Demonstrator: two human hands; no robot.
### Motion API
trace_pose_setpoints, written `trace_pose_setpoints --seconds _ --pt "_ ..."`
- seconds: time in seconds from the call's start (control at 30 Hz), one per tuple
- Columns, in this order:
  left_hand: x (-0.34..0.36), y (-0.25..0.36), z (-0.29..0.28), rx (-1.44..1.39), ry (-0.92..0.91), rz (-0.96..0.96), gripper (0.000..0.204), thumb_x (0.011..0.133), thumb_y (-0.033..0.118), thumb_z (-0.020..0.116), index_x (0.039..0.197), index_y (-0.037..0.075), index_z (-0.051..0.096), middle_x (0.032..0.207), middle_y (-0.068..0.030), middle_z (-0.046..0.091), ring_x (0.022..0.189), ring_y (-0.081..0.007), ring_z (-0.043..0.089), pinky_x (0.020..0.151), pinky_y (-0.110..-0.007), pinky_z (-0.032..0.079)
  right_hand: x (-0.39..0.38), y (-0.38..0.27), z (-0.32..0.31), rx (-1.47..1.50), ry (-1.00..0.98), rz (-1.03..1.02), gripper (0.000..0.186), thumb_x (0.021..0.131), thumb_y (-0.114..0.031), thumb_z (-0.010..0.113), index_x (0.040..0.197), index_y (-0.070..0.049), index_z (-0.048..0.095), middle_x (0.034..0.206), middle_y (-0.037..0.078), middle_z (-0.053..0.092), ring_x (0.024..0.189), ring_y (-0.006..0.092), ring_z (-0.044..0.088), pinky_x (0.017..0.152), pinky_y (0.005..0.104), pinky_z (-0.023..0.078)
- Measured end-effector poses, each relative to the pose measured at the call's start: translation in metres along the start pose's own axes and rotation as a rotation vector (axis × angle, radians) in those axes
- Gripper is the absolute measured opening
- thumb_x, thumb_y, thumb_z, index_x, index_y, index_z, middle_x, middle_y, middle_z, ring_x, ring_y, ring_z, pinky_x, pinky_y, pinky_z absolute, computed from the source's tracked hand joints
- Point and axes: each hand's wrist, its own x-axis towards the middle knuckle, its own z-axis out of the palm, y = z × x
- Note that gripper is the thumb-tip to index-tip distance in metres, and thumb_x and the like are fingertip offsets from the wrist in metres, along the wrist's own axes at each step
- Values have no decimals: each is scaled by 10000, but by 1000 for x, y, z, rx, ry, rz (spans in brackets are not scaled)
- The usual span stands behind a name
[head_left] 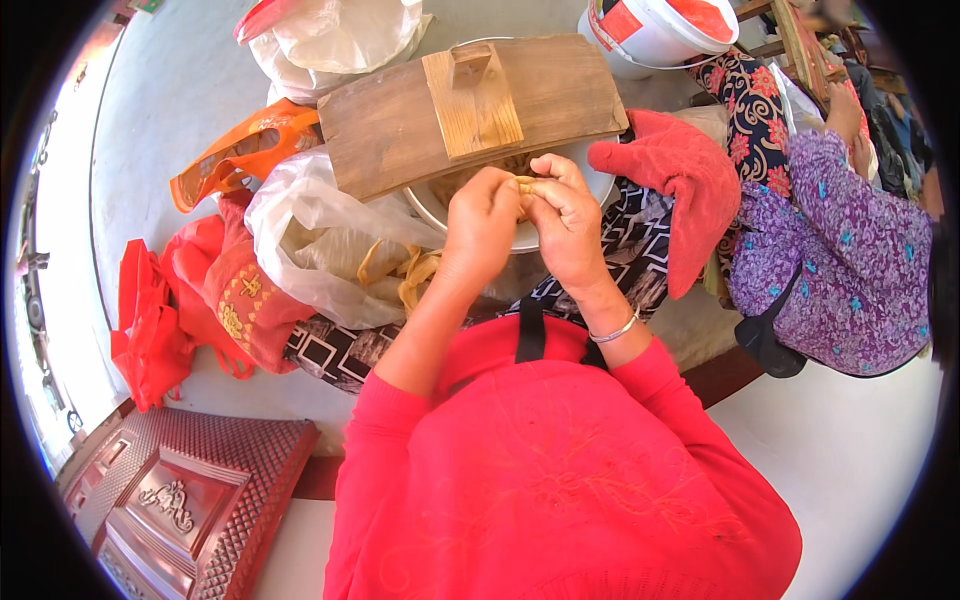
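My left hand [478,222] and my right hand [572,228] meet in front of my chest, fingers closed in a pinch. Between the fingertips shows a small yellowish-tan piece [524,184], mostly covered by the fingers; its kind cannot be made out. Both hands are over the near rim of a white bucket [527,240], which has brownish material inside. A wooden board [375,115] with a lighter crosspiece [475,105] lies across the bucket's top. On my lap, beside my left forearm, a translucent plastic bag [300,210] sits near some loose yellowish strips [415,272].
Red bags [150,320] and an orange bag [225,160] lie to the left; a white sack [335,40] stands behind. A red cloth [680,180] drapes my right knee. Another white bucket [650,35] is at the far right, near a person in purple patterned clothes [840,260]. A dark-red panel [190,490] lies at lower left.
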Motion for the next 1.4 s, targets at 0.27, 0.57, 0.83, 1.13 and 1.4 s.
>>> trace_pose_setpoints --seconds 0.27,0.57,0.83,1.13,1.4 --pt "-51 -3 -14 -562 -162 -535 202 991 218 498 925 48 587 658 17 487 468 -63 395 413 -238 304 26 6 -11 254 2 95 99 846 -6 619 908 54 666 1188 107 534 1002 144 549 865 273 458" --pt "-24 24 -43 973 101 767 106 790 78 647 891 72 612 684 -86 474 594 -279 558 516 -387 446 63 -13 -48 198 -452 197 360 920 -265 653 1162 -3 607 968 33 627 898 77 554 798 228 455" --pt "4 37 -45 398 -173 193 169 899 155 607 900 -5 663 686 -82 630 572 -205 538 562 -305 430 87 -19 -52 235 -677 481 130 884 -103 652 972 -10 673 767 18 639 626 72 583 583 217 489" --pt "65 29 -74 -14 -140 -43 112 937 111 555 951 18 616 697 19 544 564 -46 420 488 -212 316 106 -2 -18 11 -345 188 69 909 -62 604 942 -34 658 715 -38 563 619 44 515 565 205 449" --pt "91 3 -75 431 72 181 95 878 101 581 891 7 592 685 -82 592 623 -161 545 588 -329 438 104 22 1 -339 -258 -154 84 829 -96 610 863 -33 653 816 157 628 752 317 614 687 388 486"
